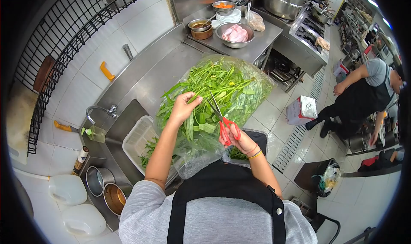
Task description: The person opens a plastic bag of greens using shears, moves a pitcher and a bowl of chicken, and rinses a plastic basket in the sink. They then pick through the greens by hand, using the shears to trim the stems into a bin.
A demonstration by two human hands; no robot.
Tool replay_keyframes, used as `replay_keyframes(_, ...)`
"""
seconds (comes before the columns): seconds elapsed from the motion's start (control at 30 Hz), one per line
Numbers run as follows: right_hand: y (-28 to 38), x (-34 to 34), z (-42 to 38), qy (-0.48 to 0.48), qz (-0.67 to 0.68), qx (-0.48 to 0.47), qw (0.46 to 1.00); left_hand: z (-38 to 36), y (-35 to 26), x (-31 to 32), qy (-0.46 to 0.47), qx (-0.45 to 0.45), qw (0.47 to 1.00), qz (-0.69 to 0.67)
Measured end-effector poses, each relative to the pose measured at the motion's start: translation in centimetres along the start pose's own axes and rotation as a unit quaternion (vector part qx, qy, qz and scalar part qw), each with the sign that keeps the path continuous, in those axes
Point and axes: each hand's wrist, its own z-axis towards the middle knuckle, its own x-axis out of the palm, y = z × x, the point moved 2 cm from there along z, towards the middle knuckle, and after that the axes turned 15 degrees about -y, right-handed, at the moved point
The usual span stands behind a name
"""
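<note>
A heap of leafy green stems (214, 85) lies on a clear plastic bag (262, 86) on the steel counter. My left hand (185, 107) pinches some green stems at the near left side of the heap. Red-handled scissors (223, 124) are in my right hand (238, 140), with their blades apart and pointing up at the heap. A white plastic basket (136, 139) with cut greens in it sits in the sink left of my left forearm. More greens lie in a dark bin (257, 142), partly hidden by my right hand.
A steel bowl (234, 41) of raw meat stands at the back. Left are a faucet (112, 111), a soap bottle (96, 134) and metal pots (99, 180). A co-worker (364, 94) stands at the right, near a white-and-red box (301, 110) and a black trash bin (314, 177).
</note>
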Motion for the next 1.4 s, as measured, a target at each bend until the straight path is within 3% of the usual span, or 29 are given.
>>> replay_keyframes(0.1, -0.1, -0.6, -0.5, 0.000, -0.055, -0.006, 0.998, -0.1, -0.1, -0.2, 0.031, -0.003, 0.999, 0.013)
replay_keyframes(0.2, 0.1, -1.1, -0.7, -0.059, -0.052, 0.009, 0.997, -0.3, -0.4, -0.2, 0.031, -0.007, 0.999, -0.005)
replay_keyframes(0.27, -0.7, -2.2, 0.7, -0.052, -0.091, 0.021, 0.994, -0.7, -0.4, 0.2, 0.056, -0.024, 0.996, -0.067)
replay_keyframes(0.43, -0.1, -1.4, 4.0, -0.094, -0.144, -0.005, 0.985, -1.7, -0.6, 1.1, 0.080, -0.018, 0.997, -0.005)
replay_keyframes(0.67, -2.0, -1.7, 4.7, -0.085, -0.124, -0.031, 0.988, -1.6, 0.0, 0.1, 0.029, -0.007, 0.999, 0.015)
replay_keyframes(0.77, -1.9, -2.2, 2.4, -0.072, -0.051, 0.014, 0.996, -1.6, -0.2, -1.1, -0.016, -0.016, 1.000, 0.004)
replay_keyframes(0.83, -1.6, -3.0, 0.5, 0.021, -0.083, -0.012, 0.996, -1.3, 0.1, -2.2, -0.067, -0.037, 0.997, -0.001)
replay_keyframes(0.87, -1.7, -3.4, -0.5, 0.021, -0.084, -0.010, 0.996, -1.4, -0.5, -2.2, -0.068, -0.038, 0.997, -0.001)
replay_keyframes(0.93, -1.3, -4.6, -2.3, -0.071, -0.053, -0.016, 0.996, -2.0, -2.8, -2.3, -0.113, 0.052, 0.989, 0.077)
replay_keyframes(0.97, -0.7, -5.0, -3.0, -0.114, -0.075, -0.021, 0.990, -2.0, -2.9, -2.4, -0.092, 0.064, 0.979, 0.171)
replay_keyframes(1.13, -0.9, -7.7, -3.9, -0.148, -0.057, -0.013, 0.987, -2.4, -3.8, 1.0, 0.015, 0.067, 0.952, 0.299)
replay_keyframes(1.2, -0.6, -7.3, -3.7, -0.160, -0.059, -0.013, 0.985, -2.1, -3.1, 2.3, 0.034, 0.106, 0.905, 0.412)
replay_keyframes(1.3, -0.2, -6.2, -1.7, -0.241, -0.059, -0.090, 0.965, -1.0, -2.3, 2.5, 0.001, 0.091, 0.910, 0.404)
replay_keyframes(1.4, 0.8, -6.3, -0.8, -0.240, -0.111, -0.060, 0.962, -0.6, -3.5, 1.0, -0.056, 0.121, 0.906, 0.401)
